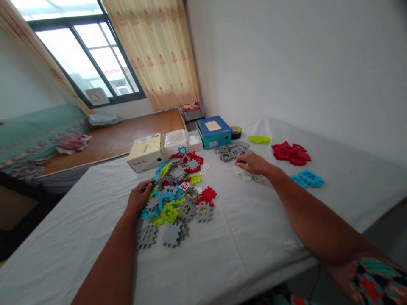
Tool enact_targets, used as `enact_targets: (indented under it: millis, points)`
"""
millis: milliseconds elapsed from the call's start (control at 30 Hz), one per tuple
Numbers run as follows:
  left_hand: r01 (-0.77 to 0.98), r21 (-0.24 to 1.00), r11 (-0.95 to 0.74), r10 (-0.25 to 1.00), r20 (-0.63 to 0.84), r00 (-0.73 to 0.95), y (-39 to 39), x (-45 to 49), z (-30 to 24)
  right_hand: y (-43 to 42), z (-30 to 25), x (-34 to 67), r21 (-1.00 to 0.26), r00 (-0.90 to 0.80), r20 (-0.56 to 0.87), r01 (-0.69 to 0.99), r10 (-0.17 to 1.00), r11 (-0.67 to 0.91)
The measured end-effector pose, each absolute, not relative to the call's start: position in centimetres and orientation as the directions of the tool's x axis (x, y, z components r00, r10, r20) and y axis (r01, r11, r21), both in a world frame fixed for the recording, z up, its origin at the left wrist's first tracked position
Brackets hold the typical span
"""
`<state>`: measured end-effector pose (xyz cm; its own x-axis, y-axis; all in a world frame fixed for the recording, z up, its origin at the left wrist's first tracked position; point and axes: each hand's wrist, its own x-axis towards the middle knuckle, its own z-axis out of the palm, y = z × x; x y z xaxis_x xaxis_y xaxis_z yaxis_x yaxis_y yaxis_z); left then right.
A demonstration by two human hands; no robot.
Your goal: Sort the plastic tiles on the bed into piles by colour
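Note:
A mixed heap of plastic waffle tiles [178,190] in grey, red, blue and lime lies on the white sheet. My left hand [139,198] rests at the heap's left edge, fingers curled over the tiles. My right hand [252,163] lies palm down on a few small white window tiles [251,176], just in front of a sorted grey pile [232,151]. Further right sit a lime pile [260,140], a red pile [291,153] and a blue pile [307,178].
A yellow-and-white box [145,151], a clear plastic tub [182,141], a blue box [213,131] and a roll of tape [235,131] line the far edge of the sheet-covered surface [79,237]. Beyond are a wooden platform, a window and curtains.

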<state>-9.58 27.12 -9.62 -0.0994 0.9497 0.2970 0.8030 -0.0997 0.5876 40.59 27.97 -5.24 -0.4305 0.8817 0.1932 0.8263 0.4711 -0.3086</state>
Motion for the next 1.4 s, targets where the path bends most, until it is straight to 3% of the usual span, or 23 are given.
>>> enact_targets:
  millis: [67, 167, 267, 500, 633, 833, 1167, 1400]
  points:
    - [0.808, 0.581, -0.103, 0.95, 0.297, -0.093, 27.2, -9.6, -9.6, 28.3, -5.1, 41.8, -0.277, -0.369, 0.19, 0.869, 0.91, 0.41]
    - [0.813, 0.575, -0.092, 0.954, 0.284, -0.092, 27.2, -9.7, -9.7, 28.4, -5.3, 41.5, -0.252, -0.255, 0.319, 0.906, 0.913, 0.341]
    - [0.812, 0.577, -0.09, 0.951, 0.292, -0.102, 27.2, -9.6, -9.9, 28.0, -5.7, 39.6, -0.279, -0.257, 0.389, 0.882, 0.885, 0.379]
    - [0.805, 0.582, -0.114, 0.944, 0.315, -0.095, 27.5, -9.6, -10.4, 26.8, -5.3, 32.7, -0.16, -0.663, 0.1, 0.725, 0.742, 0.67]
    - [0.79, 0.601, -0.124, 0.948, 0.307, -0.085, 27.6, -9.8, -10.6, 29.0, -4.9, 29.0, -0.095, -0.657, 0.1, 0.741, 0.747, 0.664]
    - [0.795, 0.591, -0.135, 0.944, 0.319, -0.077, 27.3, -9.7, -10.5, 31.1, -6.6, 26.4, -0.107, -0.643, 0.13, 0.748, 0.755, 0.656]
    - [0.801, 0.583, -0.137, 0.941, 0.328, -0.078, 27.3, -9.6, -10.4, 27.2, -7.1, 28.3, 0.154, -0.656, 0.067, 0.751, 0.752, 0.642]
    - [0.817, 0.563, -0.122, 0.947, 0.312, -0.073, 27.2, -9.6, -10.0, 26.9, -8.0, 28.6, 0.141, -0.637, 0.133, 0.771, 0.76, 0.621]
